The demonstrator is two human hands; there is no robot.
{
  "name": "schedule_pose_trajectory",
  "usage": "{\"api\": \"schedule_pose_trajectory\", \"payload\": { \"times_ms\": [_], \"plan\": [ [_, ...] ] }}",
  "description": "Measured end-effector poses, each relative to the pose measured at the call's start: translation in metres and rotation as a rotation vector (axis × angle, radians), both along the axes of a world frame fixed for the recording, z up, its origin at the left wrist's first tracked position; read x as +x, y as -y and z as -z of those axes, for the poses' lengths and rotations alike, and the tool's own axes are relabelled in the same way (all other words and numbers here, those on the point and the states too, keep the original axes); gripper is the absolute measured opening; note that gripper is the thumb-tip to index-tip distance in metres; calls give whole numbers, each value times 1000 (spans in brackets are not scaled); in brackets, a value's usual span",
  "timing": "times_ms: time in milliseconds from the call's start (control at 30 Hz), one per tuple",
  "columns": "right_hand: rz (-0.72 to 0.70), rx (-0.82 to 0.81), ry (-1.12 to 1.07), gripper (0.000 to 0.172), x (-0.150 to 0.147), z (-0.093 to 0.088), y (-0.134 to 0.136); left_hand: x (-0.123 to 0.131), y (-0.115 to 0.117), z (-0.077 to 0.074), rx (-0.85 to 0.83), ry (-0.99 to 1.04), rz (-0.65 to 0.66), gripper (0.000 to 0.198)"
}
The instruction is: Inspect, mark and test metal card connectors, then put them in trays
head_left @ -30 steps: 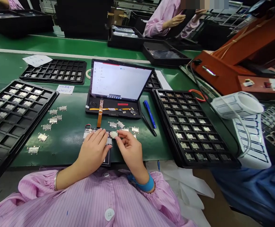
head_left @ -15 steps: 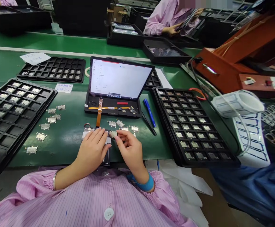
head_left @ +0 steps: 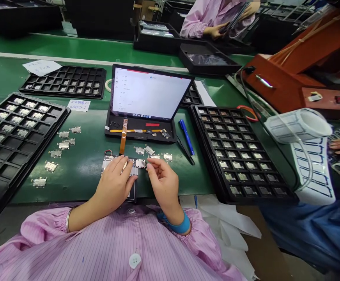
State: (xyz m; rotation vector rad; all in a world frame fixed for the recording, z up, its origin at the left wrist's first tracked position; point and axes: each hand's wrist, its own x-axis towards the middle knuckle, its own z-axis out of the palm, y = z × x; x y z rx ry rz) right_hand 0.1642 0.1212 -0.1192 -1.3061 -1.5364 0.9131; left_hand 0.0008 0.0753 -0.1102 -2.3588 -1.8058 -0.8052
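Note:
My left hand (head_left: 114, 177) lies flat over a circuit board (head_left: 107, 160), fingers stretched out and close together, hiding much of it. Beneath is a dark plate (head_left: 132, 193). At the board's right end sits a small silver module (head_left: 140, 164), its near-right edge pinched between the thumb and forefinger of my right hand (head_left: 163, 177). An orange flat cable (head_left: 123, 136) runs from the board up to an open case with a lit tablet screen (head_left: 149, 93). Several similar modules (head_left: 149, 150) lie just behind my right hand.
More loose modules (head_left: 51, 166) lie on the left. Black compartment trays stand at left (head_left: 20, 140), back left (head_left: 67, 82) and right (head_left: 240, 156). A blue marker (head_left: 186, 136) and black tweezers (head_left: 185, 150) lie beside the right tray. A label roll (head_left: 298, 125) is farther right. Co-workers' hands show at the back and right edge.
My right hand has shifted slightly right, and the module now shows more of its flat face beside the board. My left hand stays put. A co-worker's hand has appeared at the right edge.

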Motion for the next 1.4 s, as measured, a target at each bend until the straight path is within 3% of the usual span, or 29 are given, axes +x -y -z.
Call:
{"api": "schedule_pose_trajectory", "payload": {
  "times_ms": [100,267,333,533,633,700,833,933,1000,1100,1233,1400],
  "plan": [
    [17,-59,-114,16,0,-8,3,0,0,1,21,12,5,32],
    [-260,-599,-411,35,3,-30,8,-1,0,1,61,17,13,29],
    [-328,-744,-471,42,5,-35,8,-1,0,1,73,20,16,28],
    [-375,-828,-550,43,4,-38,5,-1,0,3,76,22,26,28],
    [-538,-846,-516,40,3,-39,2,-2,0,3,68,25,41,29],
    [-560,-727,-382,41,2,-39,-1,-2,0,3,50,44,36,30],
    [-198,13,189,29,1,-32,-10,-3,0,2,35,78,14,30],
    [-230,298,562,21,2,-25,-12,-2,0,3,39,61,15,29],
    [-225,364,647,15,3,-22,-10,-3,1,2,47,46,15,28],
    [-202,415,569,11,6,-23,-1,-4,2,-3,41,96,12,29],
    [-355,399,416,18,6,-24,13,-7,3,-11,-92,249,77,28],
    [-251,361,402,16,11,-20,19,-8,1,-12,-146,161,110,19]
  ]
}}
